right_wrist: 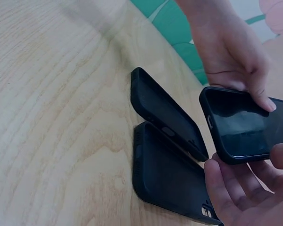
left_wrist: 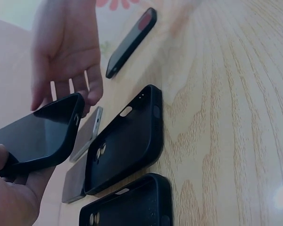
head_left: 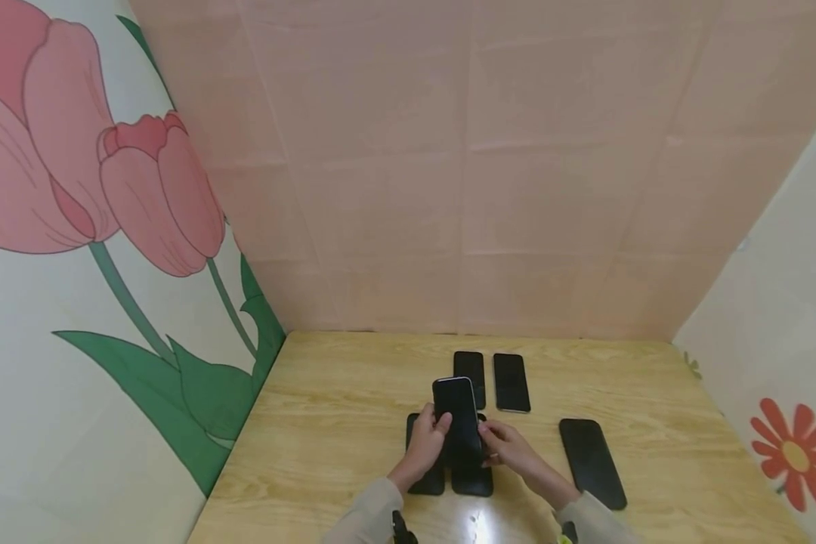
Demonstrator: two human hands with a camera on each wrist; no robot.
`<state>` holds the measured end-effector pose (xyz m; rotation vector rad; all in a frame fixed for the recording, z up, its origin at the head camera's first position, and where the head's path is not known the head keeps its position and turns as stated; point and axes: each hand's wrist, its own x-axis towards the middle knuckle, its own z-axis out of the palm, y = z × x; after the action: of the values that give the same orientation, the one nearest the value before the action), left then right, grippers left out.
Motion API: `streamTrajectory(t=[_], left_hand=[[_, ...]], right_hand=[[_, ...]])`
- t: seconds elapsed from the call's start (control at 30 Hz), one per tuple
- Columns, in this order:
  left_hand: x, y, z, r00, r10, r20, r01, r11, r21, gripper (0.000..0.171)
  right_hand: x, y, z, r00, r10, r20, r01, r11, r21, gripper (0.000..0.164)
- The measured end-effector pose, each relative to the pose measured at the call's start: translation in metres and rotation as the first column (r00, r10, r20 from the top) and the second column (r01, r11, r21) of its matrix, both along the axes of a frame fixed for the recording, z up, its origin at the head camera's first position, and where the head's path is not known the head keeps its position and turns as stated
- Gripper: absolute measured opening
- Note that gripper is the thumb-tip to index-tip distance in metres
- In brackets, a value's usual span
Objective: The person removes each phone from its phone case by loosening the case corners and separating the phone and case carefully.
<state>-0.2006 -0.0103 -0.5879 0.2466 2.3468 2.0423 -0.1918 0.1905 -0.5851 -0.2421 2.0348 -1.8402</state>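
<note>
My left hand (head_left: 427, 442) holds a smartphone (head_left: 459, 423) in a black case, its thumb lying on the dark screen and its fingers behind. My right hand (head_left: 506, 447) pinches the opposite long edge; in the right wrist view its thumb (right_wrist: 281, 155) is at the rim and its fingers (right_wrist: 240, 188) are underneath. The phone is tilted, raised above two black phone cases (left_wrist: 127, 136) (left_wrist: 132, 205) that lie open side up on the table. Camera cutouts show in these cases.
Two bare phones (head_left: 470, 366) (head_left: 512, 383) lie side by side farther back on the wooden table (head_left: 353, 378). At the right lies another black phone or case (head_left: 591, 462). A pink-beige covering (head_left: 462, 189) hangs behind the table, with painted walls at both sides.
</note>
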Motion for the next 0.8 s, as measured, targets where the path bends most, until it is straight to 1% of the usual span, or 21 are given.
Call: streamTrajectory(t=[0.17,0.37,0.5,0.57,0.63,0.7,0.73,0.77,0.8], left_hand=[[0.000,0.001,-0.003,1.000,0.015,-0.001,-0.015,1.000,-0.013,0.023],[0.005,0.003,-0.008,1.000,-0.007,0.020,0.007,1.000,-0.009,0.023],[0.007,0.004,-0.007,0.999,-0.009,0.033,0.009,1.000,-0.007,0.024],[0.006,0.005,-0.005,0.999,-0.010,0.040,0.010,1.000,0.002,0.025],[0.006,0.006,-0.003,0.999,-0.008,0.051,0.007,1.000,0.009,0.025],[0.006,0.008,-0.001,0.999,-0.009,0.045,0.008,1.000,0.012,0.024],[0.006,0.009,0.000,0.999,-0.011,0.044,0.010,1.000,0.014,0.024],[0.006,0.009,0.000,0.999,-0.013,0.044,0.013,1.000,0.018,0.023],[0.006,0.010,0.001,0.999,-0.017,0.039,0.016,1.000,0.027,0.022]], right_hand=[[0.004,0.001,-0.004,1.000,0.028,-0.002,-0.028,0.999,-0.020,0.039],[0.011,0.003,-0.011,1.000,0.017,-0.012,-0.018,0.999,-0.049,0.034],[0.014,0.002,-0.014,1.000,0.006,-0.030,-0.008,0.997,-0.079,0.031],[0.014,-0.002,-0.013,0.998,-0.044,-0.034,0.041,0.996,-0.078,0.029],[0.015,-0.007,-0.013,0.990,-0.132,-0.043,0.130,0.990,-0.055,0.027],[0.014,-0.014,-0.012,0.966,-0.250,-0.063,0.251,0.968,-0.001,0.025],[0.013,-0.017,-0.012,0.946,-0.313,-0.086,0.317,0.948,0.036,0.023],[0.012,-0.018,-0.011,0.936,-0.339,-0.092,0.345,0.937,0.060,0.024],[0.010,-0.017,-0.013,0.926,-0.354,-0.130,0.366,0.927,0.080,0.021]])
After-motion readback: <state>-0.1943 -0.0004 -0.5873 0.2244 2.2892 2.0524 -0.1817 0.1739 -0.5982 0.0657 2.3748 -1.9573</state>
